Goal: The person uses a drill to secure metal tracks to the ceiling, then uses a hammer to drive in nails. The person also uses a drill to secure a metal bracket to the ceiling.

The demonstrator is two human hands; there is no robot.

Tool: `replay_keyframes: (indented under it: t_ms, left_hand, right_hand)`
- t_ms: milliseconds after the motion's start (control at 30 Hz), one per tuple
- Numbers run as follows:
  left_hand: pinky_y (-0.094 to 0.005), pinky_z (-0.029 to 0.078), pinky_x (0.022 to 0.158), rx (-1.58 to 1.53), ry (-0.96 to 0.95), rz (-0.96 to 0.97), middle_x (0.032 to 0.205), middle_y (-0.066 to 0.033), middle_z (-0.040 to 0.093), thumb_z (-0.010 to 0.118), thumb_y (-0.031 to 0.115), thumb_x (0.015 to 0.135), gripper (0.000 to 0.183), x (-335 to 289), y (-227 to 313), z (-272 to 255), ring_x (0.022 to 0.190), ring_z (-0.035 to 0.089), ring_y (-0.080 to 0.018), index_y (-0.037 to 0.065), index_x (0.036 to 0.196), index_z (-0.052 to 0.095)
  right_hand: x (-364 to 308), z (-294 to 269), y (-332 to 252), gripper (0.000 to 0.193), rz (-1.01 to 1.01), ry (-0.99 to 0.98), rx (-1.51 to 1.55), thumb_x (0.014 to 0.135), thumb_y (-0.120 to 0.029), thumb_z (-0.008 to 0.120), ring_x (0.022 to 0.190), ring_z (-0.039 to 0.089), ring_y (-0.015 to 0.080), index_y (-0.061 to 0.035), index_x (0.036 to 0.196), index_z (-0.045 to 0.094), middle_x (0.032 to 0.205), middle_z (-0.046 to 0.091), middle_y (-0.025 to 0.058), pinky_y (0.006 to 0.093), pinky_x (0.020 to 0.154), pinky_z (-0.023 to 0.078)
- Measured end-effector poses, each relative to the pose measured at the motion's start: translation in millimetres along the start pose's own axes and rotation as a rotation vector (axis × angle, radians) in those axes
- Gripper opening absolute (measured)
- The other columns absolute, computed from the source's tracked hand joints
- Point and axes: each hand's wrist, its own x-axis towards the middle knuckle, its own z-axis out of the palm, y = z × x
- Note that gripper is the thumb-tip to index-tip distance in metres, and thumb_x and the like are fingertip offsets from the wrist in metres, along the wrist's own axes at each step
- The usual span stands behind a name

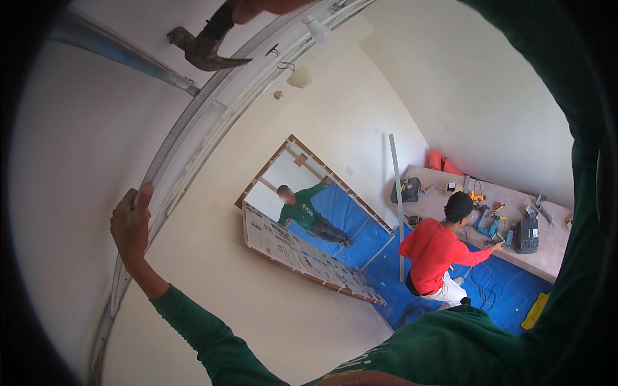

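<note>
My right hand (265, 6) is at the top edge, partly cut off, closed round the dark grip of a claw hammer (207, 50). The hammer's steel head hangs beside a long metal channel (179, 130) fixed along the ceiling's edge; its claw points toward the channel. My left hand (132, 222) is raised at the left, with thumb and fingers closed on that channel. A second metal bar (129, 58) meets the channel from the upper left, near the hammer.
A light bulb (316, 29) and loose wires (286, 66) hang near the channel. Below, a co-worker in a red top (430, 251) reaches over a bench (418, 204) with power tools and a black case (527, 235). A large mirror (273, 180) leans at the wall above blue floor sheeting (393, 283).
</note>
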Motion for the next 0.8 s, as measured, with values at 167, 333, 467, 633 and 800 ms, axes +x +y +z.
replay_keyframes:
  t_ms: [167,333,467,633,800]
  left_hand:
    - [-0.0359,0.038,0.062,-0.017,0.025,0.019,0.064,-0.0015,0.047,0.058,0.080,0.096,0.075,-1,2,0,0.061,0.047,-0.0150,0.007,0.085,0.068]
    - [-0.0401,0.045,0.070,-0.006,0.027,0.004,0.065,-0.0063,0.058,0.055,0.087,0.093,0.083,-3,8,-1,0.065,0.055,-0.0219,0.006,0.080,0.067]
    - [-0.0406,0.046,0.071,0.007,0.013,-0.013,0.065,-0.0066,0.058,0.055,0.086,0.094,0.082,-3,11,-2,0.066,0.056,-0.0221,0.006,0.081,0.068]
    - [-0.0406,0.048,0.073,0.034,-0.003,-0.018,0.067,-0.0065,0.059,0.055,0.085,0.094,0.081,-1,11,-3,0.067,0.058,-0.0219,0.007,0.083,0.069]
    - [-0.0411,0.048,0.074,0.015,-0.012,-0.038,0.068,-0.0065,0.060,0.054,0.085,0.095,0.080,1,8,0,0.068,0.059,-0.0219,0.007,0.085,0.070]
  right_hand:
    - [-3,-6,-3,0.036,-0.085,-0.005,-0.102,0.098,-0.029,0.067,0.093,0.075,0.0388,0.0025,0.107,0.081,0.099,0.078,0.0234,0.0510,0.083,0.058]
    - [-9,-7,-20,0.034,0.107,-0.024,-0.103,0.095,-0.025,0.066,0.091,0.075,0.0402,0.0046,0.103,0.080,0.096,0.077,0.0239,0.0507,0.081,0.059]
    - [-12,-11,-21,0.032,0.116,-0.021,-0.113,0.093,-0.021,0.063,0.092,0.076,0.0398,0.0050,0.101,0.080,0.096,0.077,0.0249,0.0506,0.080,0.060]
    - [-8,-5,-18,0.030,0.068,0.009,-0.078,0.094,-0.020,0.064,0.093,0.077,0.0385,0.0030,0.102,0.081,0.099,0.078,0.0243,0.0502,0.082,0.060]
    - [-3,7,-16,0.028,0.061,0.105,0.033,0.094,-0.019,0.065,0.087,0.076,0.0374,0.0023,0.097,0.082,0.092,0.078,0.0228,0.0490,0.078,0.060]
